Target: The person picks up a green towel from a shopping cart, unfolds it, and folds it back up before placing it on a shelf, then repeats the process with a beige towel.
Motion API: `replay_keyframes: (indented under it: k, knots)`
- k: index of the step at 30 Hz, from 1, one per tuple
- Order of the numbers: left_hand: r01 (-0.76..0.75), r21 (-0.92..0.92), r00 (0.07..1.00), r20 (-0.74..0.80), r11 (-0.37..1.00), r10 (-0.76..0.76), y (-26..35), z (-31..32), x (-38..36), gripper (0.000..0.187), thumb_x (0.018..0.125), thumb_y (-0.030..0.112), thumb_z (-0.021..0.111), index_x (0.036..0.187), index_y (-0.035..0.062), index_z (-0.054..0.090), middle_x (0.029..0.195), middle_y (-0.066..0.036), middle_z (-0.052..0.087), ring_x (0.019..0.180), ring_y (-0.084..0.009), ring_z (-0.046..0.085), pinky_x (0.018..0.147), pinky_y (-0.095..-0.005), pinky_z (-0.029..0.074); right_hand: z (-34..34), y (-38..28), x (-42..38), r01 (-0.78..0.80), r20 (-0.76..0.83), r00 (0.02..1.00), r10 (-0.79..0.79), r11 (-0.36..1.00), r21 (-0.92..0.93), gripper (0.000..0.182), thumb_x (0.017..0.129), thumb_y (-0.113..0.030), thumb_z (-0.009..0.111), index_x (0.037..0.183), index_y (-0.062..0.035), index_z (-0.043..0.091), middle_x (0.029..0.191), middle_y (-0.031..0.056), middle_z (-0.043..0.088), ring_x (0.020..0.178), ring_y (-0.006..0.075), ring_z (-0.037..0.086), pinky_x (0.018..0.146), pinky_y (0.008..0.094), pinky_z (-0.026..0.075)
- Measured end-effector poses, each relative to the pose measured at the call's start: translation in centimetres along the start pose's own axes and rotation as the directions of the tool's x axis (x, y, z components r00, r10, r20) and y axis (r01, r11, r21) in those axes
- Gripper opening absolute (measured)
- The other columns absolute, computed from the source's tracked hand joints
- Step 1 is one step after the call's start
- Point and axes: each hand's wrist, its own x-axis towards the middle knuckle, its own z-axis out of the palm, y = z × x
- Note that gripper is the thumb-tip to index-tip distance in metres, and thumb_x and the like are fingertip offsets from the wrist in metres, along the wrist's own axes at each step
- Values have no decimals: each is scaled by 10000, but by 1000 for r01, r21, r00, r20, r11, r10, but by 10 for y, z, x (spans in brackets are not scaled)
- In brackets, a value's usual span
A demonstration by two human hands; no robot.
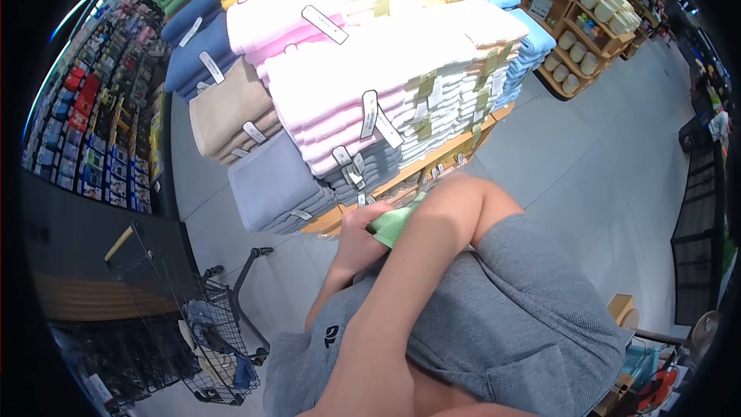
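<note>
My left hand [361, 230] is closed around the edge of a light green cloth [394, 224], low in front of the towel display. My other bare forearm [409, 286] reaches up across the middle of the view, over grey clothing [540, 316], and covers part of the green cloth. The fingers of my right hand are hidden behind this arm and a bent limb. Just beyond my hands stand stacks of folded towels: pink ones [332, 123], blue-grey ones [278, 177] and beige ones [228, 104]. White paper labels hang from them.
A wooden edge [328, 222] runs under the towels. At the lower left is a black wire cart [224, 340] holding cloth items. A dark wall with hanging packages [93, 108] stands at the left. Wooden shelves [567, 31] with round containers are at the upper right.
</note>
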Motion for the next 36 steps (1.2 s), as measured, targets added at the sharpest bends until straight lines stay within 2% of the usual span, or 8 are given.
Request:
replay_keyframes:
  k: [9,14,17,18,22,23,26,36]
  knots:
    - [97,-16,995,0,995,-97,5,-2,-1,159,745,102,688,853,-1,634,684,-30,585,671,-76,521,604,-251,429,-35,62,18,-369,64,927,369,929,-16,414,955,-312,443,1090,51,588,1108,200,602,1018,283,572,869,379,442]
    - [76,16,996,36,997,-76,-6,-5,0,156,779,105,650,892,-1,634,737,-21,603,723,-71,535,642,-245,442,-54,85,-48,-829,-215,437,873,298,-473,516,937,-410,413,1042,46,631,1058,249,623,920,382,616,811,460,478]
    - [65,76,996,57,995,-70,-18,-12,3,159,799,107,627,916,-1,634,769,-16,614,754,-68,543,665,-242,450,-49,71,-93,-866,-566,444,695,172,-469,432,896,-379,505,936,31,634,951,239,615,864,394,613,828,469,472]
    - [65,110,996,62,992,-72,-24,-14,3,161,806,108,619,923,-2,634,779,-14,618,765,-67,546,672,-240,452,-47,56,-110,-784,-637,608,474,232,-576,397,891,-377,524,981,4,586,1019,207,585,980,378,573,907,443,433]
    - [-202,-504,921,-389,839,-12,-20,-2,5,335,723,121,706,1029,23,612,914,-38,645,864,-90,579,782,-255,467,-20,-33,-133,-708,-820,572,-30,-523,-475,543,751,-293,706,1216,-84,519,1200,172,498,1197,322,429,985,453,366]
    - [-256,-591,903,-429,765,-30,-17,-4,11,399,688,112,734,1057,29,605,939,-45,652,882,-96,587,803,-261,471,-11,-46,-144,-778,-867,491,-82,-489,-395,554,751,-280,706,1234,-91,511,1207,170,499,1181,322,451,972,443,387]
    - [-73,-57,978,-197,996,61,-2,-22,17,236,745,42,674,967,-5,610,834,-16,627,813,-60,561,742,-232,467,22,-66,-164,-937,-954,260,-151,-280,-211,503,742,-162,705,1211,-89,539,1165,142,543,1039,288,567,833,372,492]
    - [-149,-95,959,-258,984,121,24,5,46,142,831,3,643,962,-36,606,874,-44,647,814,-65,603,723,-197,467,47,-117,-182,-910,-777,355,-519,-383,-160,261,799,56,592,1034,-46,638,817,81,632,694,198,626,605,291,497]
